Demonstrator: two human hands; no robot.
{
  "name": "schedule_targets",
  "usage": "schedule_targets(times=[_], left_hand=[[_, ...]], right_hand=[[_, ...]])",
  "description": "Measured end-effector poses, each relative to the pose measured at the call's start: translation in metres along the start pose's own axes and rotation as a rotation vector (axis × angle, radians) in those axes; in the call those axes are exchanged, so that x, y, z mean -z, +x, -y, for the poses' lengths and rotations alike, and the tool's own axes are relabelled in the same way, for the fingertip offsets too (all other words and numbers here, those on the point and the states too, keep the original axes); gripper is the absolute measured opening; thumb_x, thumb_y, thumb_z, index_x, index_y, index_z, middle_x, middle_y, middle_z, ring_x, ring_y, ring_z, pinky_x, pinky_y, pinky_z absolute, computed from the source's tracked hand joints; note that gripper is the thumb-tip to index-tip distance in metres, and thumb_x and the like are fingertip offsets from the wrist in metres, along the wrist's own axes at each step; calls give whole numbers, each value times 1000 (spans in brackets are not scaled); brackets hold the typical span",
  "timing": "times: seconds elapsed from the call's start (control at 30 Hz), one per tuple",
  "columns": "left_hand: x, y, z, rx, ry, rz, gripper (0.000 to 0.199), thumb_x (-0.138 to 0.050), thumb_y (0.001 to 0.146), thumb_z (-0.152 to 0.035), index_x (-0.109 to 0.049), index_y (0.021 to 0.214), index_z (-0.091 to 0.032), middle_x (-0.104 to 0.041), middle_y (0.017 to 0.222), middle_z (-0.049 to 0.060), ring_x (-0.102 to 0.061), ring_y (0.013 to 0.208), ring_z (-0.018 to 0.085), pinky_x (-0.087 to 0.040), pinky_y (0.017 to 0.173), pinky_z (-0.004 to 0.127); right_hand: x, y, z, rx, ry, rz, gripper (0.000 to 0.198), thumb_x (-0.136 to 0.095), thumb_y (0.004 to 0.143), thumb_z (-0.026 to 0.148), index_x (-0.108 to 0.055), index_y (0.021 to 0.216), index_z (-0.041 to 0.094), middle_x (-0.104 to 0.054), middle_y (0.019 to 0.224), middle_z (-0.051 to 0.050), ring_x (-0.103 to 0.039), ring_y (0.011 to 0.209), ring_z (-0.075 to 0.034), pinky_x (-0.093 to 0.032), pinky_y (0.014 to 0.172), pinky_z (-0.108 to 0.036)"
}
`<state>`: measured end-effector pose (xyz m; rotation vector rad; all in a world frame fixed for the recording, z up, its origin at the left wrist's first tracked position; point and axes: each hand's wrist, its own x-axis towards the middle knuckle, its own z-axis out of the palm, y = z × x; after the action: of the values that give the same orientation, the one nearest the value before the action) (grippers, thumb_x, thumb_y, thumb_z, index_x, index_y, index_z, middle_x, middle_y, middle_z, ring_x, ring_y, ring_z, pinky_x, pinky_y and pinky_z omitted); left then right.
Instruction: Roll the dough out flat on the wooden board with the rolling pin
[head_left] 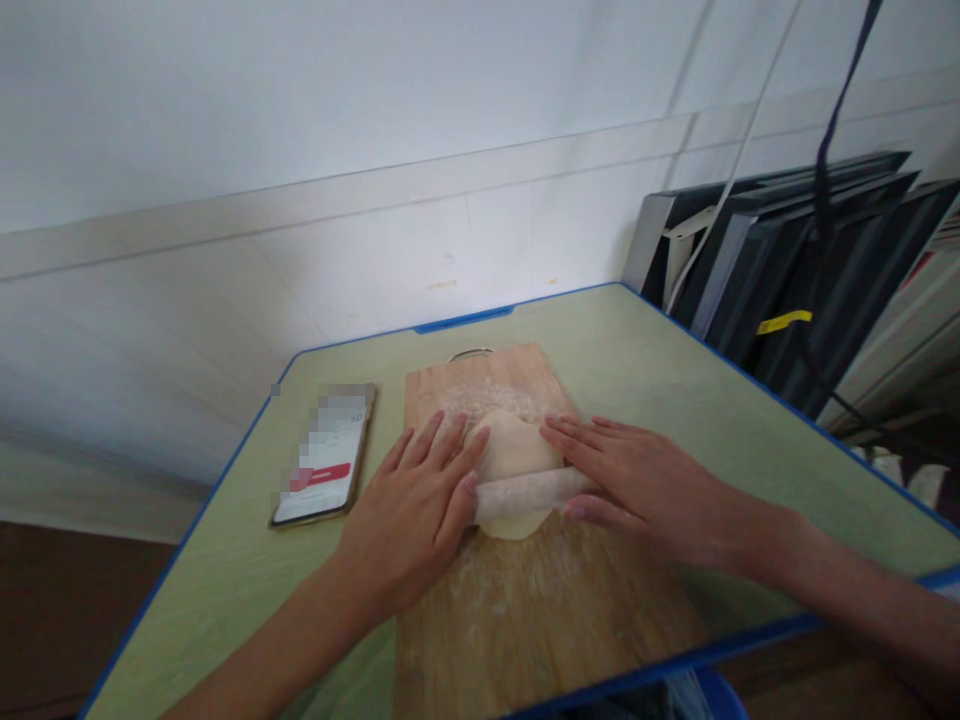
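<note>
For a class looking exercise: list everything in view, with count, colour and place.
Wall: 1, white, at the back
Table: 1, green with blue edging, centre
Board: 1, brown, on table
Handle: 1, silvery, board's far end
Flour: patches, white, on board
Dough: 1 piece, cream, on board
Rolling pin: 1, whitish, across dough
Phone: 1, white screen, left of board
Panels: several, dark, right of table
Strip: 1, yellow, by panels
Cord: 1, white, upper right
Strap: 1, black, upper right
Left grip: 1, bare hand, pin's left end
Right grip: 1, bare hand, pin's right end

Dough (pixel 514 445) cream; rolling pin (pixel 529 491) whitish; board (pixel 540 620) brown, wood-grained; table (pixel 637 355) pale green, blue-edged.
</note>
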<state>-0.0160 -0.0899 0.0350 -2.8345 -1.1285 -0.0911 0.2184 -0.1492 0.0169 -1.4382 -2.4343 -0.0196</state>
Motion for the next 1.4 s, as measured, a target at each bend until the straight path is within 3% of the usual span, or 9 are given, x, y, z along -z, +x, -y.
schedule_targets(times=[0.3,0.6,0.83,1.0,1.2,1.3,1.4], left_hand=[[-7,-16,-8,-9,78,-127,52,-21,88,-35,-40,131,-15,-43,135,9,-31,129,23,-34,100,43],[-8,-38,-24,-51,78,-247,56,-28,84,-34,-29,137,-17,-41,135,10,-40,123,24,-41,95,43],[-19,-51,-33,-73,120,-280,59,-36,82,-35,-29,136,-13,-42,135,12,-40,122,27,-43,93,44],[-21,-63,-26,-104,25,-292,51,-39,84,-30,-33,134,-20,-48,131,8,-47,117,23,-46,91,40],[-17,-69,-30,-9,-45,-334,45,-37,86,-22,-36,131,-25,-61,103,7,-58,89,18,-52,72,31],[-15,-62,-40,42,4,-348,41,-36,87,-24,-39,127,-20,-60,94,8,-58,78,17,-52,65,30],[-16,-56,-51,147,94,-282,38,-34,87,-26,-43,124,-19,-60,88,7,-58,70,17,-51,59,29]], right_hand=[[0,-12,10,15,-50,-74,59,-40,86,48,-40,131,10,-47,130,-17,-43,120,-25,-41,94,-42],[-2,-27,20,-3,-26,-75,59,-46,83,44,-36,134,15,-47,130,-14,-50,114,-24,-45,90,-40],[-7,-34,31,18,-102,-124,42,-46,85,28,-46,125,16,-46,132,-11,-43,120,-24,-42,95,-41],[-2,-34,29,100,-163,-128,31,-41,86,16,-55,113,17,-57,120,-10,-45,118,-22,-43,94,-40],[24,-1,1,175,-180,-122,29,-36,88,14,-57,107,19,-56,118,-8,-44,118,-21,-35,99,-44],[32,29,-22,224,-76,-10,24,-40,88,22,-57,106,21,-54,121,-7,-45,116,-21,-30,100,-47],[31,58,-38,283,65,217,24,-50,84,26,-60,104,18,-57,117,-9,-50,110,-22,-35,95,-43]])
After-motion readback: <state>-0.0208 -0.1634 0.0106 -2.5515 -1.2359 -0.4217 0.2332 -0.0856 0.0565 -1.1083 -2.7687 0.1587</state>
